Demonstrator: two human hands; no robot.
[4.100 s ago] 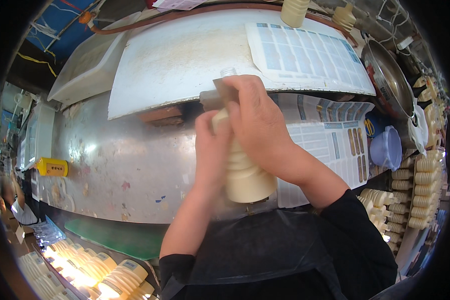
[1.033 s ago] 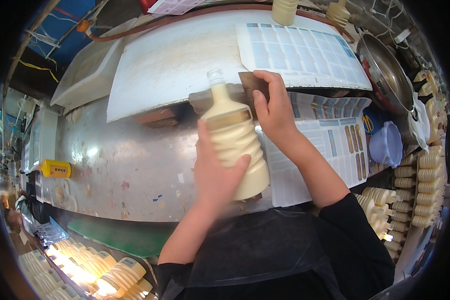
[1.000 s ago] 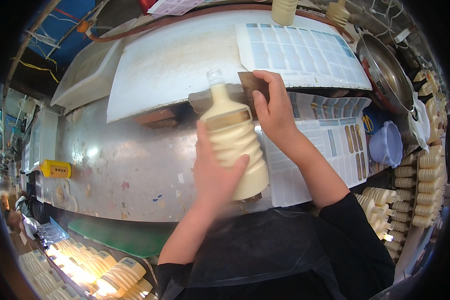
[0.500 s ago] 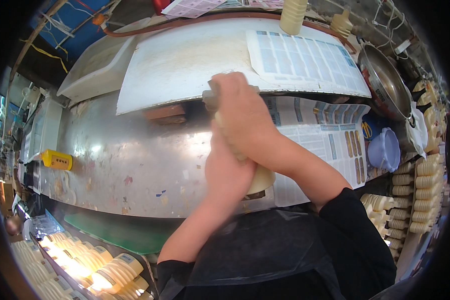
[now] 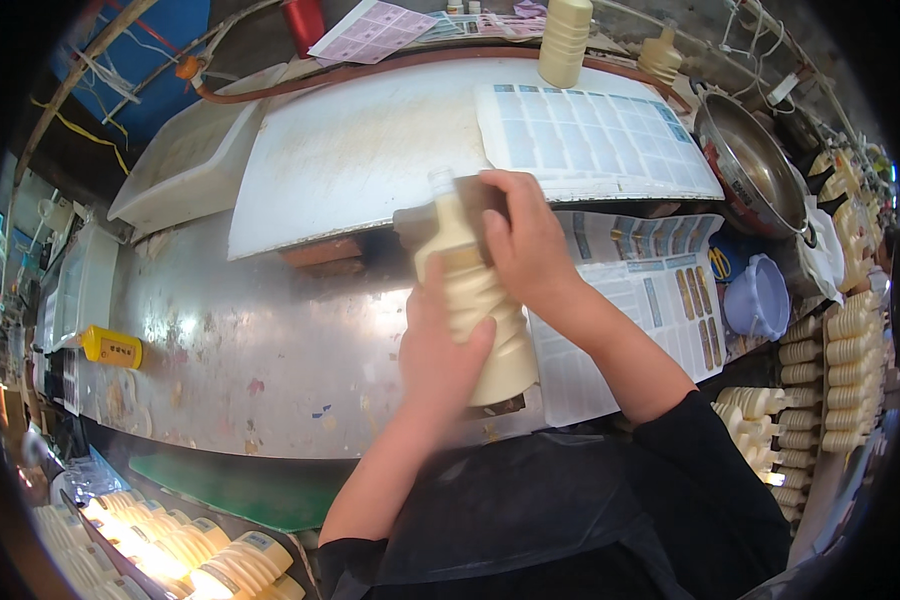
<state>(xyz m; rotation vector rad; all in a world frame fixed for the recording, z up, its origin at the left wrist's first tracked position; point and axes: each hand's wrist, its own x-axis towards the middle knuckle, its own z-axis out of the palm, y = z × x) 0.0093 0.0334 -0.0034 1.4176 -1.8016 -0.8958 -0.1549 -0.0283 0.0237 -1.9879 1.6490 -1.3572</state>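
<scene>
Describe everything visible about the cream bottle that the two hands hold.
The cream bottle looks like plastic, with a ribbed, wavy body, a narrow neck and a small pale top. It is held over the metal table, its neck pointing away from the person. The left hand wraps its lower body; the right hand covers its upper side.

We see a smooth, matt cream plastic bottle (image 5: pixel 475 300) under our fingers (image 5: pixel 500 235). Below our fingers lies a shiny, scratched metal table (image 5: pixel 260 350). Right of them sit thin paper sheets (image 5: pixel 630 300) and a shiny metal bowl (image 5: pixel 750 165).
</scene>
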